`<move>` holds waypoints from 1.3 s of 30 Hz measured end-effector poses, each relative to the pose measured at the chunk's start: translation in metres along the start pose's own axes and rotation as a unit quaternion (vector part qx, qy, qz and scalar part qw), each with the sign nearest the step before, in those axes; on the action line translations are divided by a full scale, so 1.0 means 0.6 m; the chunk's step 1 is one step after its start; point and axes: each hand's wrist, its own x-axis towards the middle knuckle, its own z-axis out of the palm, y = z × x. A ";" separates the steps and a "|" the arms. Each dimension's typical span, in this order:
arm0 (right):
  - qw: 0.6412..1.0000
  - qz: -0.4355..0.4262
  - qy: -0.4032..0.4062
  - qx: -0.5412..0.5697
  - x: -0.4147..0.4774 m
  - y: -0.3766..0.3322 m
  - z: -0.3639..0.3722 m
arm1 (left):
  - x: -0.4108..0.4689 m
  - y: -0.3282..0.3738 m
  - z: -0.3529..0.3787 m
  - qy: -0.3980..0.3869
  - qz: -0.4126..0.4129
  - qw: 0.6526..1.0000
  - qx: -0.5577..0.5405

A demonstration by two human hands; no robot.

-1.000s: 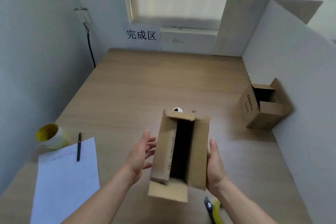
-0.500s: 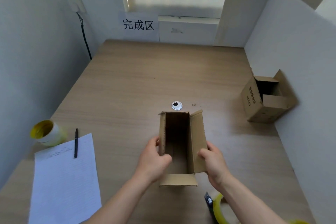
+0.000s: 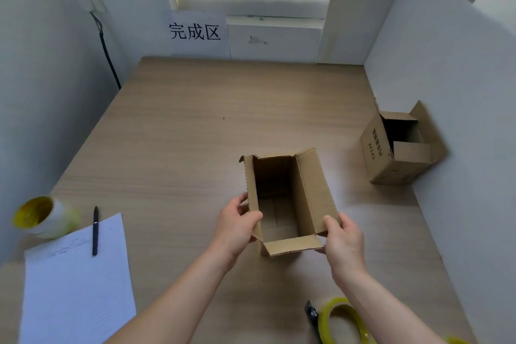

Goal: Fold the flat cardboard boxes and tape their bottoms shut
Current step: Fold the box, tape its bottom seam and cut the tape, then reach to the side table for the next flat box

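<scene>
Fingers (image 3: 254, 215): left hand (image 3: 234, 229) and right hand (image 3: 344, 240) pinched the cardboard box (image 3: 310, 190) by its side flaps.
Cardboard box: upright on the counter (image 3: 181, 148), bottom flaps folded in; taping probably remained.
Second box (image 3: 402, 165): sideways, far right.
Tape roll (image 3: 341, 303): untouched by right forearm.

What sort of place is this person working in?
Likely a small box-packing workstation: a wooden table with an open cardboard box, a second box lying by the partition, a tape roll, and a wall sign reading "completed area".

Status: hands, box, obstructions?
Left hand grips left wall of open brown cardboard box; right hand pinches right flap. Box upright on wooden table. Yellow tape roll nearby, not blocking.
</scene>
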 end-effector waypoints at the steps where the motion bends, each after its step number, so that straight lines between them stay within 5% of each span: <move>1: 1.000 -0.003 0.011 0.003 0.004 -0.002 -0.002 | 0.006 0.002 0.008 -0.001 0.004 1.000 0.030; 11: 0.992 -0.033 0.117 -0.010 0.093 -0.024 -0.044 | 0.079 0.054 0.126 -0.005 0.029 0.993 0.113; 21: 0.983 0.013 0.182 0.017 0.220 -0.102 -0.074 | 0.159 0.155 0.253 -0.021 -0.009 1.000 0.004; 26: 0.974 0.151 0.113 0.123 0.248 -0.111 -0.078 | 0.191 0.172 0.294 -0.016 -0.032 0.999 -0.023; 32: 0.968 0.125 0.058 0.211 0.258 -0.121 -0.084 | 0.213 0.187 0.325 -0.060 -0.008 0.998 -0.011; 39: 0.981 0.094 0.035 0.168 0.251 -0.110 -0.089 | 0.206 0.183 0.318 -0.067 0.063 0.992 0.086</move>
